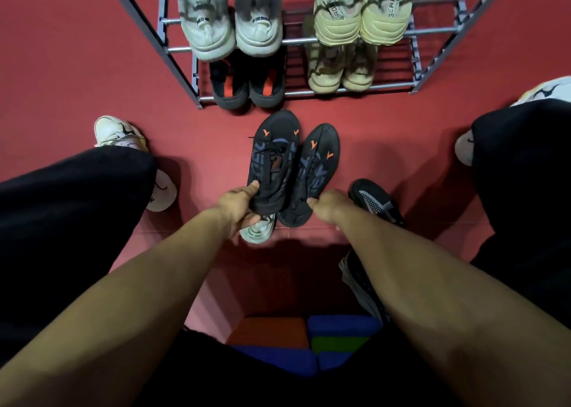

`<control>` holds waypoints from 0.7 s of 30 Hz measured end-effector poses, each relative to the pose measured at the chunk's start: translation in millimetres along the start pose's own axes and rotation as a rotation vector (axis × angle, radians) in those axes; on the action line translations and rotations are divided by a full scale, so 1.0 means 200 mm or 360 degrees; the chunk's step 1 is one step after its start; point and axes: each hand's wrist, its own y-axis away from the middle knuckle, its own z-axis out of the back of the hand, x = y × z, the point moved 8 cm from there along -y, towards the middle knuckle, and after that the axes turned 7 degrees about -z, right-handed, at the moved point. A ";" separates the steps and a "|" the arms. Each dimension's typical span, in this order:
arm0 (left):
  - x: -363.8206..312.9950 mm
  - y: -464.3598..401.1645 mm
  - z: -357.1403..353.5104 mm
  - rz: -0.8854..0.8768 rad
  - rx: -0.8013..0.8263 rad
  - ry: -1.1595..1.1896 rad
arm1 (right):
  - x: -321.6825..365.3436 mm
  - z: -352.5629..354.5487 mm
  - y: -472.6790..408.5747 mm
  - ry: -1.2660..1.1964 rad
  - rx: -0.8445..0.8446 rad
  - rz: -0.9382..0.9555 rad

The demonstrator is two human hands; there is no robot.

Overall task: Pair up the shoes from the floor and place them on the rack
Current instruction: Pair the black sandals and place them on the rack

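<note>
Two black shoes with orange marks are held side by side above the red floor, toes toward the rack. My left hand [238, 204] grips the heel of the left black shoe [275, 156]. My right hand [329, 206] grips the heel of the right black shoe [315, 165]. The metal rack [296, 40] stands just beyond them and carries a grey-white pair [231, 32], a cream pair [361, 20], a black pair with orange insoles [247, 85] and a lower cream pair [340, 73].
On the floor lie a white shoe with green trim [258, 230] under my left hand, a black and grey shoe [377, 202] right of my right hand, and another dark shoe [361, 286] under my right forearm. My legs in black trousers flank the space. A coloured block [306, 335] sits below.
</note>
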 end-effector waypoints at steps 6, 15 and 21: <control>0.03 -0.01 0.01 0.0103 0.0021 0.0118 | 0.04 -0.10 -0.02 -0.0228 0.0210 -0.0145; -0.01 -0.01 0.05 0.0254 0.0034 0.0348 | 0.00 -0.08 -0.03 -0.1325 0.0288 -0.0473; -0.19 0.09 -0.03 0.0183 0.0057 0.0483 | 0.03 0.19 0.10 -0.1994 0.0500 -0.0333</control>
